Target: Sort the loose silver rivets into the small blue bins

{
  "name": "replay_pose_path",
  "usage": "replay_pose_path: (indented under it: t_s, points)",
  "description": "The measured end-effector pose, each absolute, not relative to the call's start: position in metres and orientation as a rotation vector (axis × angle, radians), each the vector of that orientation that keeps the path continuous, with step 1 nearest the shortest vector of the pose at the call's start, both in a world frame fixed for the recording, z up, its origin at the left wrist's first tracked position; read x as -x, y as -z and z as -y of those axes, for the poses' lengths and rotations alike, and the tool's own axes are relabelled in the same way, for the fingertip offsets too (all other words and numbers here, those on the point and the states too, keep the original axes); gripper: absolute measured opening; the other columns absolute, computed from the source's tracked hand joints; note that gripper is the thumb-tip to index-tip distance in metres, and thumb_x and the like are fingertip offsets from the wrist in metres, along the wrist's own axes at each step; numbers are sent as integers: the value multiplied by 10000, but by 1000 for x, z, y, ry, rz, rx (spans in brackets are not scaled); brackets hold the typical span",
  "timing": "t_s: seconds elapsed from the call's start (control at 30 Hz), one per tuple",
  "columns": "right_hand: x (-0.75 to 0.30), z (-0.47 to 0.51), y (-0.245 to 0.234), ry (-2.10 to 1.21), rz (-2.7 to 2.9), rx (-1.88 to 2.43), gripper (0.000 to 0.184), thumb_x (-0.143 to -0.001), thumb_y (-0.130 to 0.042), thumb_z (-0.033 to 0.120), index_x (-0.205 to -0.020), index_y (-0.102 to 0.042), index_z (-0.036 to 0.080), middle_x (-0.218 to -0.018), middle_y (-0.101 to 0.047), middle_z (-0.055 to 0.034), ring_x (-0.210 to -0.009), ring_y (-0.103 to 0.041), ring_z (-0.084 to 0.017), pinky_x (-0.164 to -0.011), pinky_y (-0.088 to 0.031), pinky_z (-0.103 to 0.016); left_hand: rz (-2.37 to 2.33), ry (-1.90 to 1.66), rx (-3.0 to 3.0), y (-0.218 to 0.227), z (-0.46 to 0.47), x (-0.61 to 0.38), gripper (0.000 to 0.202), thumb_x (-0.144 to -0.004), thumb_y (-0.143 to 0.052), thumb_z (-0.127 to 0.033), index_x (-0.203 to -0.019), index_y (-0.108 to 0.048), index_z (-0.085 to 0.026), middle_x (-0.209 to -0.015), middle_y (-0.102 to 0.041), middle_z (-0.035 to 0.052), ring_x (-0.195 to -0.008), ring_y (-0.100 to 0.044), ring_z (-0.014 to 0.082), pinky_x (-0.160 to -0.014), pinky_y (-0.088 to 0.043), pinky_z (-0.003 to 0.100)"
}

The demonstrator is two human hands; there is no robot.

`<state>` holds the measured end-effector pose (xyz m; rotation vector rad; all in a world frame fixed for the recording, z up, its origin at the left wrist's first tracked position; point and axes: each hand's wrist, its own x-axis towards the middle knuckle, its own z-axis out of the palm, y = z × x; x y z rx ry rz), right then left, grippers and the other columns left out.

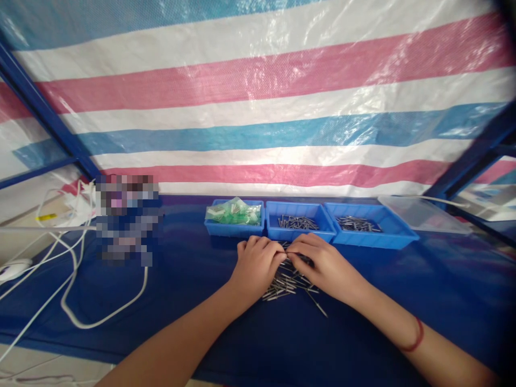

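Observation:
A loose pile of slim metal blind rivets (282,287) lies on the blue table, partly hidden under my hands. Above the pile, my left hand (258,263) has its thumb and index finger pinched together around the end of a rivet. My right hand (322,266) meets it from the other side, its fingertips closed at the same small piece. The fingers cover most of that piece. Just beyond my hands, a blue bin (300,234) holds more rivets, and the right-hand blue bin (373,240) has a similar heap.
At the left of the row, another blue bin (234,230) contains a green-and-clear plastic bag (235,212). A clear plastic sheet or lid (427,215) lies at the right. White cables (74,269) and a white mouse (15,270) are on the left; a striped tarp (258,126) hangs behind.

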<state>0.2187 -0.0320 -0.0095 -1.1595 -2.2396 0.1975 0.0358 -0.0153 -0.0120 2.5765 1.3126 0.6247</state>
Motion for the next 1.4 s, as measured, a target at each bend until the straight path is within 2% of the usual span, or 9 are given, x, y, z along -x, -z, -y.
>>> replay_pose_path:
  t_s: [0.17, 0.33, 0.47, 0.7, 0.97, 1.07, 1.2, 1.3, 1.4]
  points:
    - [-216, 35, 7, -307, 2211, 1140, 168, -900, -467, 181, -836, -621, 204, -792, -616, -56, -767, -569, -186, -713, -463, -338, -1138, -863, -2336, 8, 12, -37, 94, -892, -537, -285, -930, -604, -232, -928, -659, 0, -912, -562, 185, -820, -400, 322]
    - [-211, 39, 4, -368, 2130, 1142, 147, -891, -475, 174, -788, -577, 202, -766, -585, -41, -761, -553, -176, -686, -452, -306, -1033, -1022, -1923, 11, 10, -40, 119, -850, -567, -242, -955, -589, -189, -901, -657, 13, -816, -607, 144, -731, -454, 241]
    - [-210, 40, 2, -398, 2071, 1140, 130, -882, -492, 186, -779, -570, 204, -750, -586, -31, -738, -546, -170, -675, -443, -303, -996, -1027, -1833, 11, 9, -40, 118, -859, -553, -277, -872, -609, -174, -868, -663, 18, -807, -610, 147, -726, -465, 237]
    - [-211, 38, 6, -518, 1978, 1112, 155, -891, -492, 225, -784, -600, 197, -780, -601, -28, -703, -550, -144, -635, -442, -271, -975, -1029, -1843, 9, 9, -40, 133, -871, -540, -286, -894, -613, -177, -879, -666, 22, -809, -608, 150, -740, -472, 241]
    - [-213, 38, 2, -427, 1806, 1137, 172, -881, -548, 319, -776, -596, 192, -719, -556, -17, -645, -512, -140, -576, -408, -270, -1010, -1039, -1989, 7, 6, -38, 169, -917, -472, -301, -942, -587, -179, -907, -643, 30, -814, -600, 150, -699, -460, 238]
    - [-222, 36, -6, -318, 1815, 1155, 208, -899, -519, 340, -768, -596, 197, -730, -572, -21, -668, -528, -147, -611, -420, -279, -1007, -993, -2168, 5, 7, -36, 172, -921, -474, -306, -967, -583, -181, -931, -637, 41, -865, -587, 167, -771, -453, 274]
    - [-262, 26, -14, 69, 1677, 1386, 218, -883, -520, 372, -778, -603, 200, -735, -599, -32, -660, -538, -170, -630, -418, -303, -1084, -882, -2433, 5, 11, -35, 242, -913, -489, -319, -1103, -584, -201, -1034, -630, 57, -999, -540, 217, -901, -405, 364]
    - [-301, 15, -11, 363, 1597, 1675, 217, -867, -512, 357, -781, -621, 190, -752, -615, -55, -662, -555, -193, -631, -411, -325, -1170, -726, -2534, 8, 11, -34, 257, -920, -470, -339, -1101, -622, -239, -1075, -623, 48, -1022, -524, 231, -894, -399, 387]
    - [-325, 7, -3, 564, 1693, 1843, 244, -853, -507, 362, -772, -644, 177, -736, -617, -100, -731, -579, -251, -710, -415, -388, -1201, -614, -2578, 13, 10, -33, 244, -921, -462, -323, -1040, -664, -259, -1076, -625, 34, -995, -534, 224, -844, -404, 377]
